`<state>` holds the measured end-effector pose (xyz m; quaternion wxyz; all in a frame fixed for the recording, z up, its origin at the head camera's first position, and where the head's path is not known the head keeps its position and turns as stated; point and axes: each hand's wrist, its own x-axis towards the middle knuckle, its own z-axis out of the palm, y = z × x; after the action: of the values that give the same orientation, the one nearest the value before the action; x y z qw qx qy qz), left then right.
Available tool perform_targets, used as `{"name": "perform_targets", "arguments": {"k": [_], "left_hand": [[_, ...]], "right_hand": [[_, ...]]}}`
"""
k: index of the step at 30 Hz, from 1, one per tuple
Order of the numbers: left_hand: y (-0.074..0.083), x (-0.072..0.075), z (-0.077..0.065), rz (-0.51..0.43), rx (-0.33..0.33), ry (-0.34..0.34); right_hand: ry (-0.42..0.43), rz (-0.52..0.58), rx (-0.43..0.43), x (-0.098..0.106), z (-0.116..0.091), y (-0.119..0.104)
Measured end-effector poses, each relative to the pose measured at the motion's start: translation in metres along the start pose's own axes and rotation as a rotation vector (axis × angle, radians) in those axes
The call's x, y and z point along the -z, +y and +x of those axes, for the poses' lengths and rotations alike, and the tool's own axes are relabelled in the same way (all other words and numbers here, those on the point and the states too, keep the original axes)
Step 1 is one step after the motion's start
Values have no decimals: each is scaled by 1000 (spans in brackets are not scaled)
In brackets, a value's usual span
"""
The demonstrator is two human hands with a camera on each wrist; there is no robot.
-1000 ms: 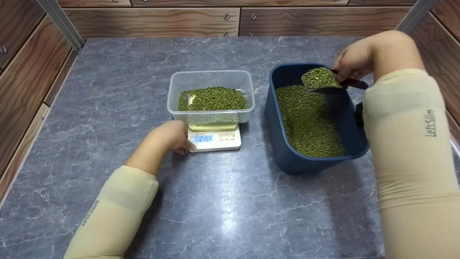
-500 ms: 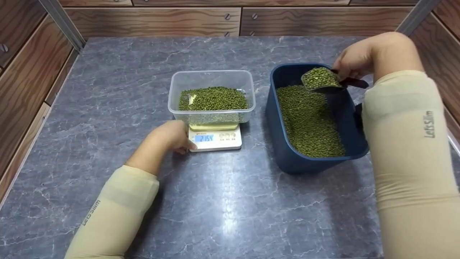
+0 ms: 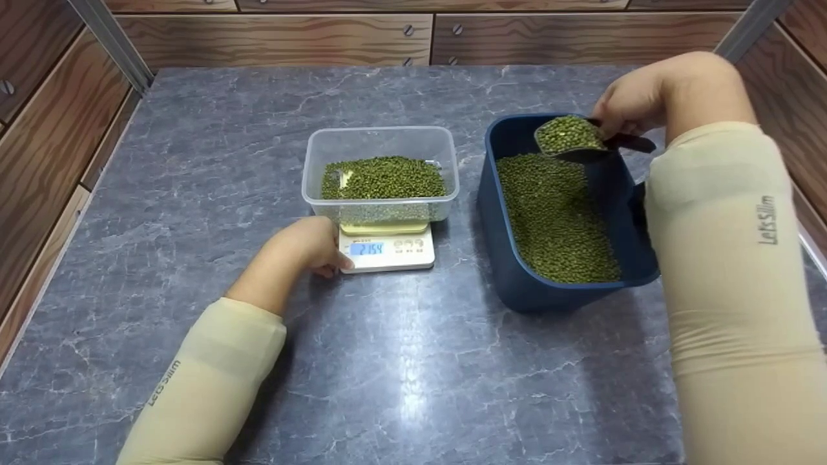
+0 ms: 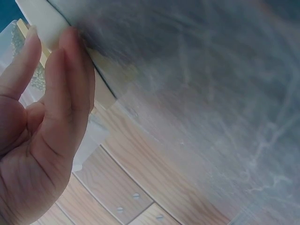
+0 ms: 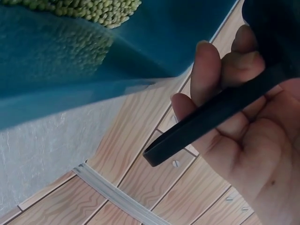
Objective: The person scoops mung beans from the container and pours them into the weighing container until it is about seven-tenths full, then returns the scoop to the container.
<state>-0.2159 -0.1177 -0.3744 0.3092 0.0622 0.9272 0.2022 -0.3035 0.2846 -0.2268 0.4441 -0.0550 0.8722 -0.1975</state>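
Scoop [image 3: 585, 155] and right hand [image 3: 632, 103] have shifted slightly left, over the bin [image 3: 549, 297]. Right hand grips the handle [image 5: 201, 123]; scoop's heaped with beans [image 3: 568, 132]. Tub [image 3: 381, 143], part-filled, sits on the scale [image 3: 394, 259]. Left hand [image 3: 309, 242] is at the scale's near-left corner; can't tell if pinching or just touching. Advice: scoop level, trickle pours, no left-hand pressure while reading weight.

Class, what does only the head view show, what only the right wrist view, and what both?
Head view only: the left grip, the scale and the clear box on it.
Right wrist view only: the palm side of the right grip.
Both: that grip holding the scoop handle, beans in the blue bin, the table and wood panels.
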Motion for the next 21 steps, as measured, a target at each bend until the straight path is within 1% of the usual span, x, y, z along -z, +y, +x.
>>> {"name": "perform_targets", "arguments": {"k": [1, 8, 12, 17, 21], "left_hand": [[0, 0, 0, -1, -1, 0], [1, 0, 0, -26, 14, -1], [3, 0, -1, -41, 20, 0], [5, -1, -2, -52, 18, 1], [7, -1, -3, -56, 11, 7]], "right_hand": [[6, -9, 5, 0, 0, -2], [-21, 25, 2, 4, 2, -15], [-10, 14, 8, 6, 4, -26], [-35, 24, 24, 5, 7, -41], [-41, 14, 11, 2, 9, -57]]}}
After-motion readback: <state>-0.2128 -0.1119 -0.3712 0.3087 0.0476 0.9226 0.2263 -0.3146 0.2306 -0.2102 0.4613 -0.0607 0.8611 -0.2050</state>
